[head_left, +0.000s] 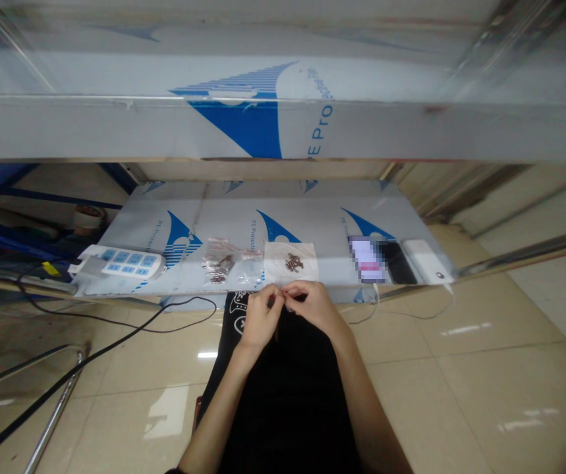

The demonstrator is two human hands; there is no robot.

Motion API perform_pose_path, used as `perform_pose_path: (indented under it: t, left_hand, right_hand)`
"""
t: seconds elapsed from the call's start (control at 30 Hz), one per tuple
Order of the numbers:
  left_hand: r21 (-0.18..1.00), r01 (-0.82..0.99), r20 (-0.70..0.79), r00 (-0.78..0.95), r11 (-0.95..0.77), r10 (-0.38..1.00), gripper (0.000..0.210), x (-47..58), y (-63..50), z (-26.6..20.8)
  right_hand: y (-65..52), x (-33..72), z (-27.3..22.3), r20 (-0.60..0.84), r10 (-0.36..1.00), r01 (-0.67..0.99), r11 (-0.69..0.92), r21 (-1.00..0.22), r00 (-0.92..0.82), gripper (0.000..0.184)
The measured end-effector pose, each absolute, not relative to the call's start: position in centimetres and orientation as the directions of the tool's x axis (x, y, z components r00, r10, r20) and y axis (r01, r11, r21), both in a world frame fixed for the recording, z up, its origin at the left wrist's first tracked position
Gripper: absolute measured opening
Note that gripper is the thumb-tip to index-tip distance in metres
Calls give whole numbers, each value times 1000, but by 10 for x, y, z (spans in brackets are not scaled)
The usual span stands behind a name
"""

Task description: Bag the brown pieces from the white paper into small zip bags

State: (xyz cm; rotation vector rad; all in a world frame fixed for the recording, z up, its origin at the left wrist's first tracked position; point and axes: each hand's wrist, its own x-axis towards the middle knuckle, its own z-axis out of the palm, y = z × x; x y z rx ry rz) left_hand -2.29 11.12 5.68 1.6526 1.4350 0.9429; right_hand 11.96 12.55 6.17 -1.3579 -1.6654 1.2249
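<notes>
My left hand [264, 316] and my right hand [312, 304] meet above my lap, just in front of the shelf's near edge. Thumb and fingers are pinched together on both, with the fingertips almost touching. Whatever lies between them is too small to make out. Just beyond the hands, a white sheet [307, 253] carries a small heap of thin brown pieces [293, 263]. To its left sits a clear plastic bag [219, 253] with more brown pieces inside. Another clear bag [250, 270] lies crumpled between that bag and the sheet.
The low shelf [203, 197] has film with blue prints. A white power strip [132, 262] lies at its left. At right are a phone with a lit screen [367, 259], a black phone [398, 262] and a white device [425, 261] with a cable. A higher shelf [129, 128] overhangs.
</notes>
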Motion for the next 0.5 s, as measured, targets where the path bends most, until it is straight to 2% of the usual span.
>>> perform_pose_path:
  t: [0.13,0.23,0.37,0.5]
  left_hand:
    - [925,375,18,121,-63,992,24,-23,113,58]
    - [909,415,-10,75,-22,997,25,-20,112,57]
    - [883,470,-2,-7,5,1000,31,-10,111,54]
    - [929,370,3,13,-8,1000,32,0,117,46]
  right_hand:
    - [124,123,68,-44,966,329,44,-943,-255,16]
    - [123,121,69,-26,972,328,53,-943,-234,17]
    - [124,116,64,-11,991,345,37,-938,-136,18]
    - [126,114,59,40,999,392,41,-919,-10,15]
